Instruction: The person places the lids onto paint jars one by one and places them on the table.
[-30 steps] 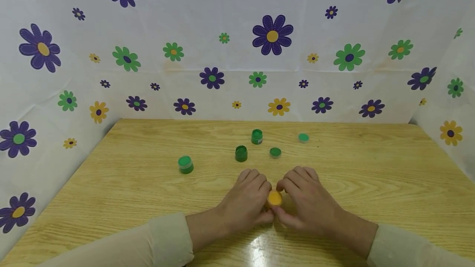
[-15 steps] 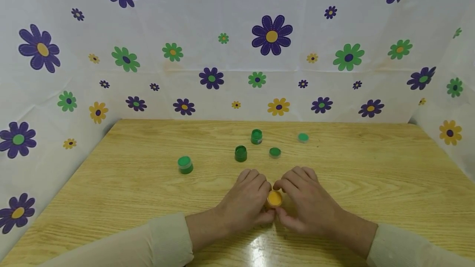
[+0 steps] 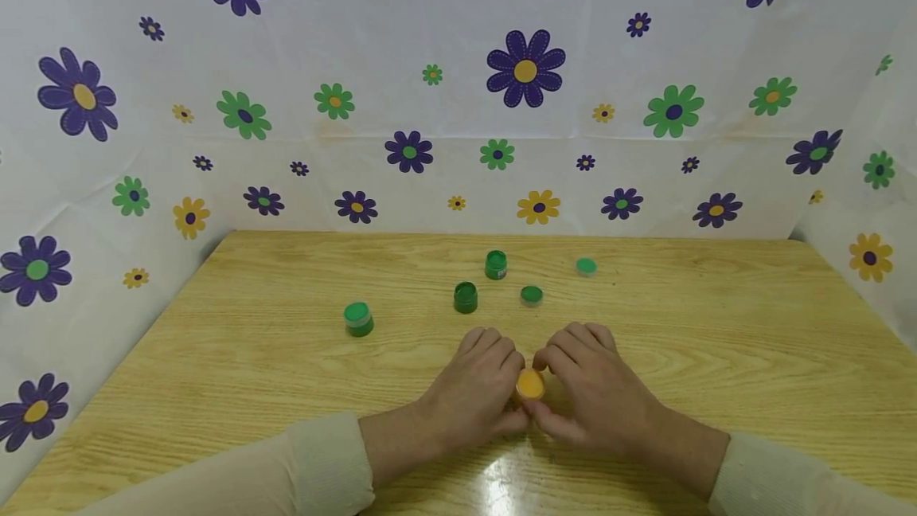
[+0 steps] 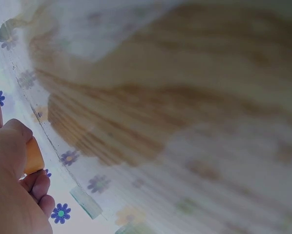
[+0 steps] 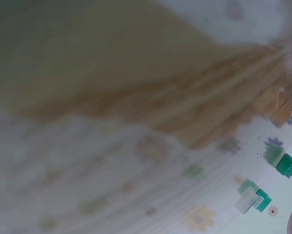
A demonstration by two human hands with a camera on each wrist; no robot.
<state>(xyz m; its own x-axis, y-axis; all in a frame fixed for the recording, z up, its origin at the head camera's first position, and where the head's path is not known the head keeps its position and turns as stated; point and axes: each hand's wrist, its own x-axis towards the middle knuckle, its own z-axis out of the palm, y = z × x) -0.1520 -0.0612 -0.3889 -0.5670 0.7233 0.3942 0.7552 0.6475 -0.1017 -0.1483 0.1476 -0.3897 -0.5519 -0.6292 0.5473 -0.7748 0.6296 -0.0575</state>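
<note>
Table [image 3: 716,301]: left fingers [image 3: 513,360], right fingers [image 3: 553,357] clamped on orange jar [image 3: 531,384]; green jar [image 3: 496,259], label [image 3: 501,272] illegible.

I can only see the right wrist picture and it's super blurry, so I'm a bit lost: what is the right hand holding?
Observer: The head view shows the right hand pinching a small orange jar.
Operator: Ooh! Is the left hand on it too?
Observer: Yes, the left wrist view shows the left hand gripping that same jar.
Operator: And does any green jar have its top on?
Observer: Yes, in the head view the leftmost green jar wears its lid.
</note>
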